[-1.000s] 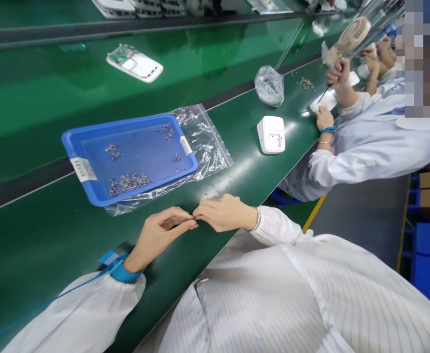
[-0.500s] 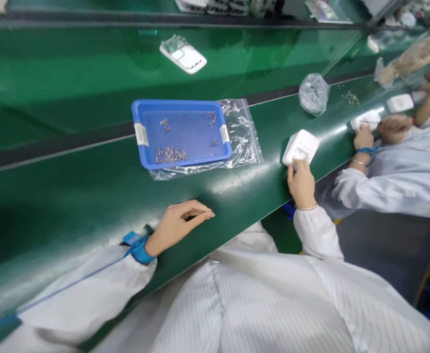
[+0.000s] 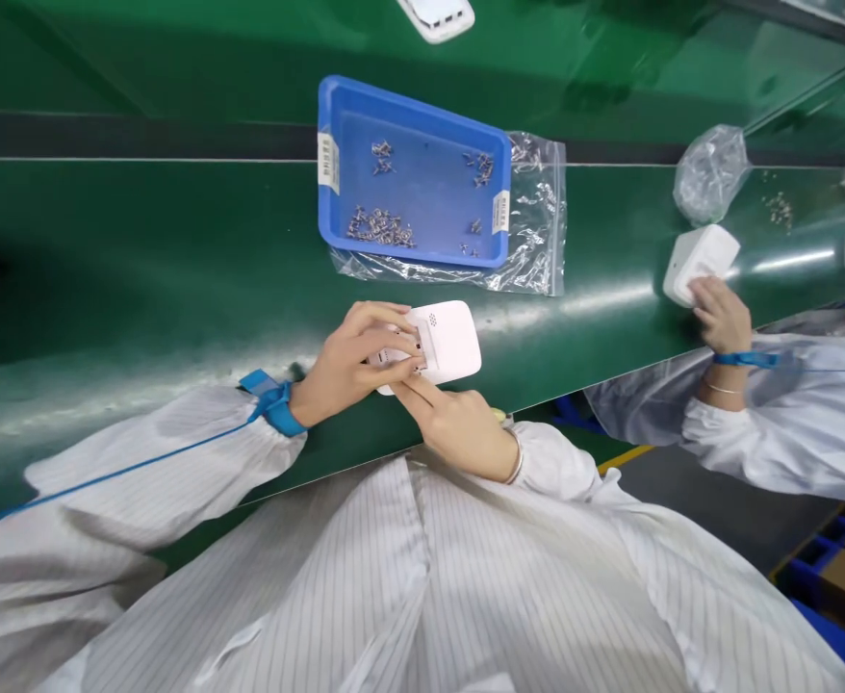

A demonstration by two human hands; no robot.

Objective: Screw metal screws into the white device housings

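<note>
At frame centre: white housing [image 3: 446, 337] clasped by left hand [image 3: 350, 364], fingers curled over, evidently for steadying; right hand [image 3: 460, 430] forefinger against it, grip contents indiscernible. Blue tray [image 3: 429, 192] of screws [image 3: 379, 227] just above, within reach.

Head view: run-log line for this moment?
left hand: gripping white housing | right hand: touching housing's near edge | blue tray: screws inside

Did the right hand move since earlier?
Yes: the right hand came left, from right of the blue tray to in front of it, at the white device.
</note>
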